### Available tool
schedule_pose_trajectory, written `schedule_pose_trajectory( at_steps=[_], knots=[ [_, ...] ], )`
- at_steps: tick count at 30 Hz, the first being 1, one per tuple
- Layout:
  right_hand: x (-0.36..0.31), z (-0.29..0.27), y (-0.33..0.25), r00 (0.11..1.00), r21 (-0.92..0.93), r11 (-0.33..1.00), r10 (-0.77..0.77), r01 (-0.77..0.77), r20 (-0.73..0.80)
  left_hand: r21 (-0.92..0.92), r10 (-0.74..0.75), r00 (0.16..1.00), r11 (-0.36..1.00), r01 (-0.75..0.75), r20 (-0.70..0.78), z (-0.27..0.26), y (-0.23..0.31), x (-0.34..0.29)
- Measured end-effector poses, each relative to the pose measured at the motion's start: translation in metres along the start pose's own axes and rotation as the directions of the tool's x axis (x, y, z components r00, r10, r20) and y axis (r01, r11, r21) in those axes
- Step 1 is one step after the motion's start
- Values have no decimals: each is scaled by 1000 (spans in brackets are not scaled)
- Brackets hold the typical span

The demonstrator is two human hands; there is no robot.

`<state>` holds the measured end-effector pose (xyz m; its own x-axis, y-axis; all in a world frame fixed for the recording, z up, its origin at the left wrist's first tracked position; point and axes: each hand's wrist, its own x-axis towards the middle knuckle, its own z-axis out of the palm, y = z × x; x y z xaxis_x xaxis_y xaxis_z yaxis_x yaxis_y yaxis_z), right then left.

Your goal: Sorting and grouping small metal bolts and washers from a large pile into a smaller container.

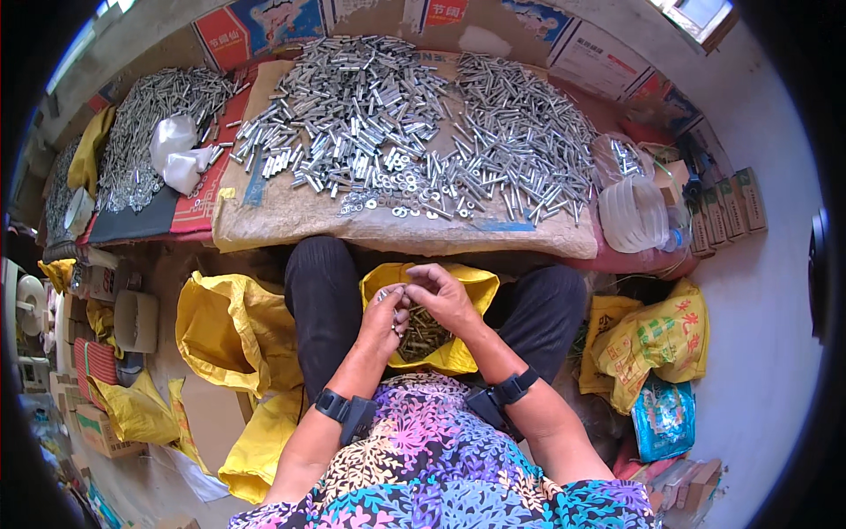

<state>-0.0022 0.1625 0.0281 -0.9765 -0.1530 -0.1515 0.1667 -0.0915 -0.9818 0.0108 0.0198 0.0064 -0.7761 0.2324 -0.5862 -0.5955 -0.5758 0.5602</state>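
Note:
My left hand [384, 323] is curled closed around a few small silvery metal parts; some show at its fingers. Beside it, touching or nearly so, my right hand [440, 301] has thumb and fingertips pinched together; whatever is between them is too small to make out. Both hands are over an open yellow woven bag [480, 286] between my knees. Inside lie many brass-coloured metal pieces [425, 335], partly hidden by my hands. On the worktable ahead are a big heap of silvery metal sleeves [352, 106], another heap of slim metal rods [520, 132] and scattered washers [401, 165].
More metal parts [154, 115] and white plastic scraps [181, 154] cover the table's left. A clear plastic jug [633, 214] sits at its right end, near several small boxes [730, 207]. Yellow sacks [231, 326] stand left of my leg; a filled sack [656, 344] leans at right.

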Motion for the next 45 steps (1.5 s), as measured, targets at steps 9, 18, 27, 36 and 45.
schedule_pose_trajectory(
  at_steps=[9,18,27,36,45],
  knots=[
    [-13,0,-13,907,-615,668,-272,419,322,-342,-25,988,936,77,153,-8,-4,11],
    [-13,-4,-16,914,-729,562,-335,390,230,-305,-64,980,945,120,188,6,-4,7],
    [0,-8,-14,923,-579,728,-364,367,128,-172,-120,966,972,161,229,1,-7,4],
    [2,-7,-15,963,-514,816,-252,265,97,-25,-163,951,984,176,262,4,0,2],
    [21,-6,-33,920,-527,788,-390,320,-24,-258,-100,958,951,172,269,0,10,9]
  ],
)
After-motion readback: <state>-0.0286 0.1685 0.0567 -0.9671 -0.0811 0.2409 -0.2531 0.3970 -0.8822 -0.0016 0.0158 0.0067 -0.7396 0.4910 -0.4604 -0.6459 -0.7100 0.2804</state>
